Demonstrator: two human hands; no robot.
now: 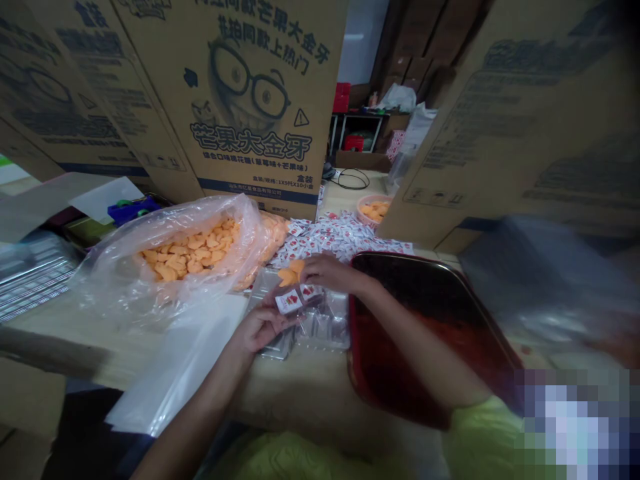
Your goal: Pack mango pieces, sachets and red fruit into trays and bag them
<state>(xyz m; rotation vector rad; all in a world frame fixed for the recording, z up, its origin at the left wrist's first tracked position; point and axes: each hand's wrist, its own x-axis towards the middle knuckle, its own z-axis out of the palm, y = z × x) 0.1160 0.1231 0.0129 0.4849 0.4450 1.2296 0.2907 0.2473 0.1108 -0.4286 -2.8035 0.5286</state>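
Observation:
My left hand rests on a clear plastic tray on the table, its fingers closed on a small red-and-white sachet. Just above it, my right hand pinches an orange candy piece over the same tray. A second sachet lies in the tray between both hands. A clear bag of orange candy pieces sits open to the left. A heap of red-and-white sachets lies behind my hands.
A dark red tray lies under my right forearm. Tall printed cardboard boxes wall in the table on the left and right. A pink bowl of orange pieces stands behind the sachets. Clear plastic sheets hang over the front edge.

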